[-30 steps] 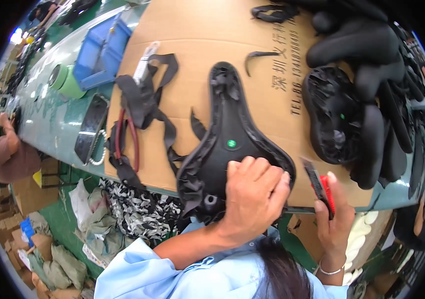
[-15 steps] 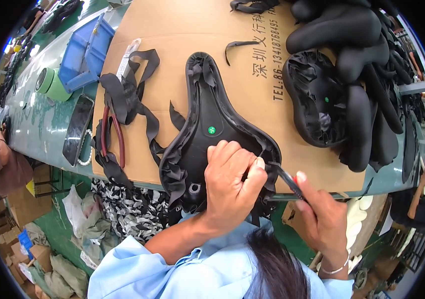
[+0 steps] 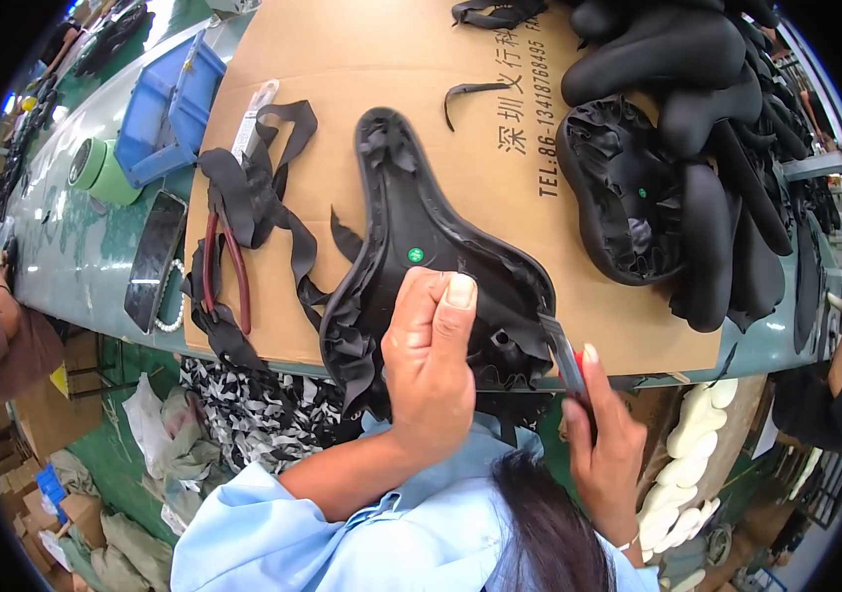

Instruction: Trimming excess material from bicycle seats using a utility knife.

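A black bicycle saddle [image 3: 411, 212] lies upside down on a brown cardboard sheet [image 3: 362, 59], with a small green dot on its underside. My left hand [image 3: 429, 355] is closed on the folded black cover at the saddle's wide rear edge. My right hand [image 3: 603, 444] grips red-handled scissors [image 3: 561, 347] whose blades reach the cover at the saddle's rear right corner. Loose black cover material bunches along the saddle's near rim.
A pile of black saddles [image 3: 682, 148] fills the right of the cardboard. Black fabric strips and red-handled pliers [image 3: 228, 271] lie at the left, beside a phone [image 3: 152, 259], green tape rolls [image 3: 100, 170] and a blue bin [image 3: 169, 104]. Other people's hands show at both edges.
My left hand slid from flat on the saddle's rear to a closed grip on the cover. My right hand brought the scissors up from beside the table edge to the saddle's rear corner.
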The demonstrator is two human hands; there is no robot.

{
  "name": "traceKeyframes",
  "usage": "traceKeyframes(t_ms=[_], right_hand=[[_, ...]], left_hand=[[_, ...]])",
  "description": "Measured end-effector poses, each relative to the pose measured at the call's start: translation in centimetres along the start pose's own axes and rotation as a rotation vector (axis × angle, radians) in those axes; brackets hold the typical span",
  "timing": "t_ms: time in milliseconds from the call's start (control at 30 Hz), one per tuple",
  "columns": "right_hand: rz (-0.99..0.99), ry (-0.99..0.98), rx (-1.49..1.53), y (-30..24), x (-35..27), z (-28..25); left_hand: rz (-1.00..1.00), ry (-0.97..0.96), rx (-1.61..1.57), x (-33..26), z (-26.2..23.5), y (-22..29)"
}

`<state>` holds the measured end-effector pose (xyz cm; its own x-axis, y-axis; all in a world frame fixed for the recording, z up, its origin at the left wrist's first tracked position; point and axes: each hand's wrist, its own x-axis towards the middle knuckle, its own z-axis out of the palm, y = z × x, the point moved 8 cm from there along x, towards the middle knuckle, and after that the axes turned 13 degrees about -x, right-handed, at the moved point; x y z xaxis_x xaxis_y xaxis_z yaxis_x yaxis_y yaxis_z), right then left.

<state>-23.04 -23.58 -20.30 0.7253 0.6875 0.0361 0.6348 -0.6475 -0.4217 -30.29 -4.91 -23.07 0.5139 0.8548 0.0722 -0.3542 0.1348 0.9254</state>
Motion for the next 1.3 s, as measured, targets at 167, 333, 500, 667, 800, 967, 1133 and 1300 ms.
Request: traceKeyframes(t_ms=[167,333,500,667,800,967,1133,1300], right_hand=[[-0.119,-0.054,-0.084,1.4,7.8,-0.1],[-0.244,-0.089,0.163,0.9,10.5,1.4],[-0.056,-0.052,0.182,-0.5,5.6,2.7],[0.122,-0.144,-0.088,0.0,7.3,-1.6],[-0.119,-0.155,0.015,-1.3,10.1,1.8],[0.134,-0.164,0.366,-0.6,6.7,4.4],[-0.034,-0.273,0.197,-2.6,5.5,3.1],[-0.016,-0.108,-0.145,-1.2,5.5,-2.1]], left_hand=[[-0.009,-0.611,0.364,3.0,4.0,2.7],[-0.096,-0.929,0.222,9.9,7.4,0.1],[-0.234,-0.405,-0.407,13.8,4.6,1.8],[0.459,-0.827,0.899,9.8,10.6,3.3],[0.529,-0.769,1.170,10.0,6.6,1.6],[-0.357,-0.689,0.246,13.1,7.9,-0.2],[-0.078,-0.431,-0.928,15.7,3.6,3.6],[0.063,-0.924,-0.122,11.5,8.7,4.6]])
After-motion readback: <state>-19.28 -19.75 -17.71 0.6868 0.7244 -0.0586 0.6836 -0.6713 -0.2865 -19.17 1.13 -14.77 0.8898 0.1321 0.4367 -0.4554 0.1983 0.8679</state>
